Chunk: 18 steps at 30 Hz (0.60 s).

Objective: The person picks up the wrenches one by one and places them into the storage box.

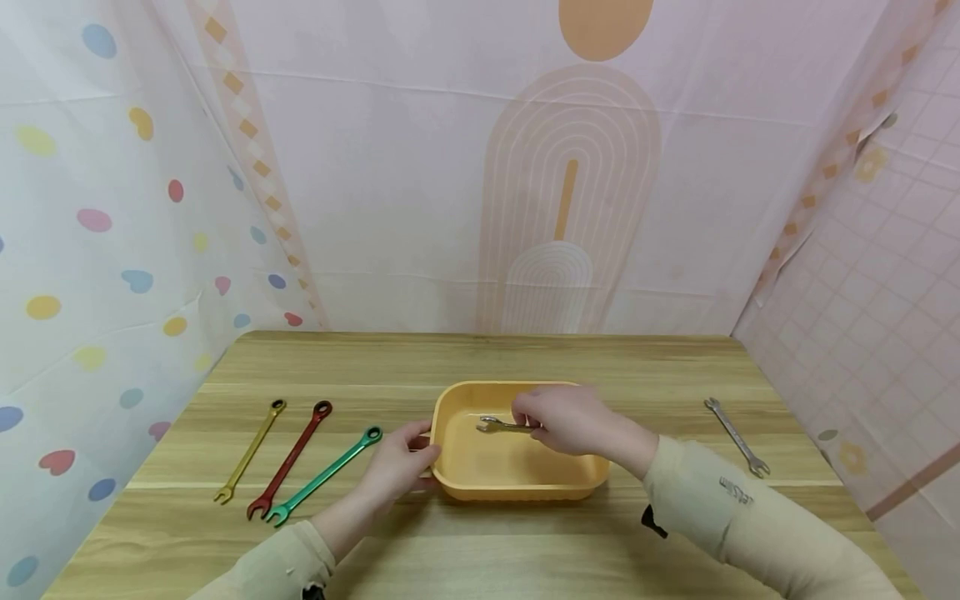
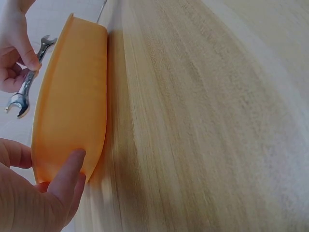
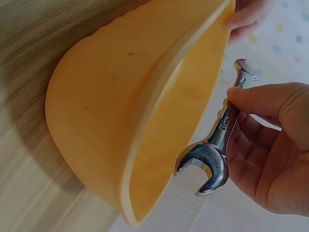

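Observation:
My right hand pinches a silver double open-ended wrench by its shank, thumb against fingers. In the head view the wrench lies across the opening of a yellow-orange plastic bin; both wrist views show it at or above rim level. At the bin's left end, my left hand holds the wall between thumb and fingers, as the left wrist view also shows with the hand at the bin's corner. The bin stands upright on the table. Part of its inside is hidden behind my right hand.
Left of the bin lie a yellow wrench, a red wrench and a green wrench, side by side. A second silver wrench lies at the right. Patterned cloth walls border the wooden table.

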### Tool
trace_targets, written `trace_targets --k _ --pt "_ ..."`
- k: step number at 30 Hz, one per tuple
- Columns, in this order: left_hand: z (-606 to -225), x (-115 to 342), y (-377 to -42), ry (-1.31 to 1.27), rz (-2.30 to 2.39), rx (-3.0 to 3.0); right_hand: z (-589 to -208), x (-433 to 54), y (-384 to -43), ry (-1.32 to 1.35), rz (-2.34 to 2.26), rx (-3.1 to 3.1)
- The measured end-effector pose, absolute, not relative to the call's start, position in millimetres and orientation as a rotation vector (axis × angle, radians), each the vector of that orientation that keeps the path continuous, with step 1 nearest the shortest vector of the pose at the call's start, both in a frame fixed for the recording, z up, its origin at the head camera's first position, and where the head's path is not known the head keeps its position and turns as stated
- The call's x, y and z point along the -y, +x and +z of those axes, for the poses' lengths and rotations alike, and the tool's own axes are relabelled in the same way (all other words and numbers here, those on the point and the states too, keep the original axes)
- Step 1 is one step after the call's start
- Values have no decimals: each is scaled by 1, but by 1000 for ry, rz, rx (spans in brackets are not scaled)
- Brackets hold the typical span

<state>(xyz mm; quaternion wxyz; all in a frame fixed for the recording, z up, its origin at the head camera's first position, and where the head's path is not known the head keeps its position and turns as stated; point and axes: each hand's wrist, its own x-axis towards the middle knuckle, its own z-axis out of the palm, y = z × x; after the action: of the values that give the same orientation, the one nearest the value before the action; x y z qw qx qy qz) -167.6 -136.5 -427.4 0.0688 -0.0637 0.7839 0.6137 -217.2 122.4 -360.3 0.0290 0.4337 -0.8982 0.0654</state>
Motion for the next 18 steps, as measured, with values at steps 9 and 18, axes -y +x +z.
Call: trace_targets --k 9,18 --pt "-428 136 -168 -180 1889 -2329 -359 -110 -217 1417 122 2864" --pt "-429 137 -169 -177 1859 -2354 -367 -101 -218 1478 103 3010"
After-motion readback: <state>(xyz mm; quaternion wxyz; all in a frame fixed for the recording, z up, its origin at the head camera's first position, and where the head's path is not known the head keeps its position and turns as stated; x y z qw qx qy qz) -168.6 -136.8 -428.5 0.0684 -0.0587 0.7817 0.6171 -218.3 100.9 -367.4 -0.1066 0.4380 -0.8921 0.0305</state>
